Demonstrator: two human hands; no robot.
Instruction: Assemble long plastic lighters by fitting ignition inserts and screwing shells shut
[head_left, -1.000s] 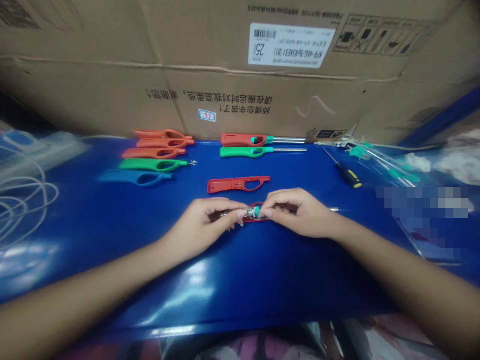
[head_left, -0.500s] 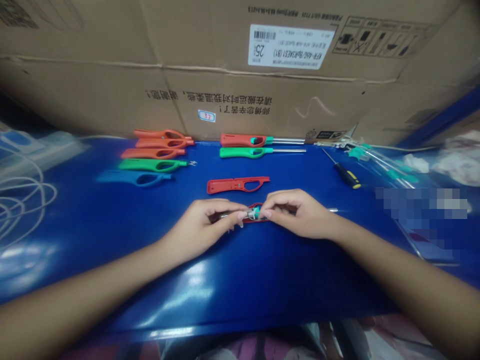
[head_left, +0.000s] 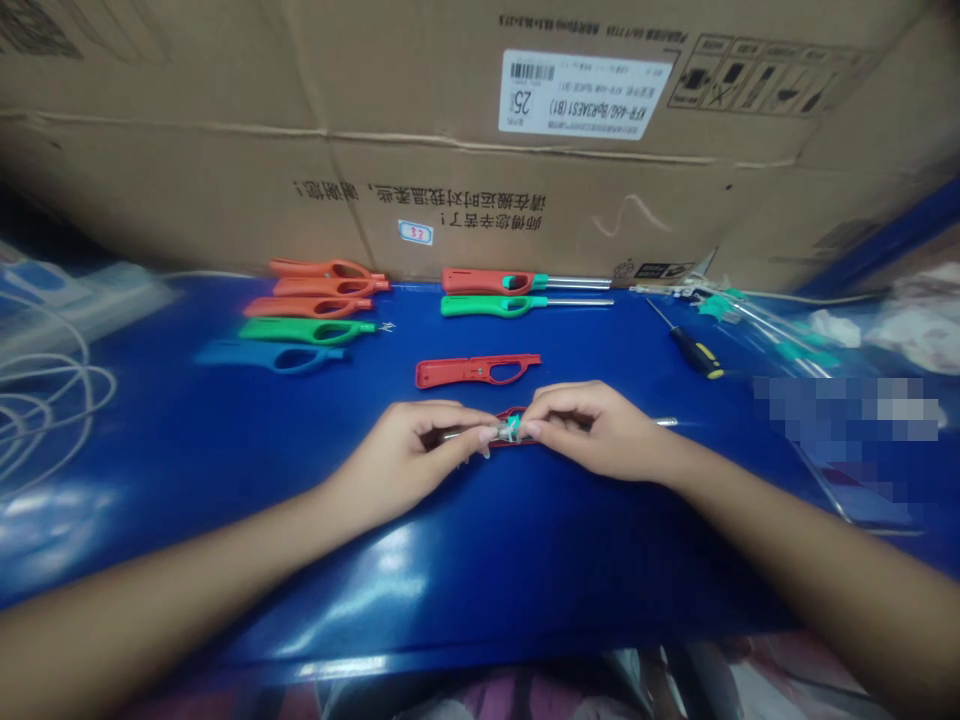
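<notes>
Both my hands meet over a red lighter shell half [head_left: 512, 411] on the blue table. My left hand [head_left: 420, 445] is closed, thumb and forefinger pinching a small whitish-metal part beside a green trigger piece [head_left: 513, 428]. From the other side my right hand [head_left: 592, 430] pinches close to that green piece; exactly what its fingertips grip is hidden. A metal tube end [head_left: 666, 422] sticks out to the right behind my right hand. Just beyond the hands lies another red shell half [head_left: 478, 371], its hollow inside facing up.
Orange, green and blue lighter shells [head_left: 307, 331] lie at the back left. Two lighters with metal tubes [head_left: 491, 306] rest at the back middle. A screwdriver [head_left: 696, 352] and green-and-metal tube parts [head_left: 780, 330] are on the right. White cable [head_left: 97, 385] coils at left; a cardboard box [head_left: 420, 90] stands behind.
Hardly anything differs. My left fingertips have shifted very slightly at the small part beside the green piece; my right hand keeps its pinch.
</notes>
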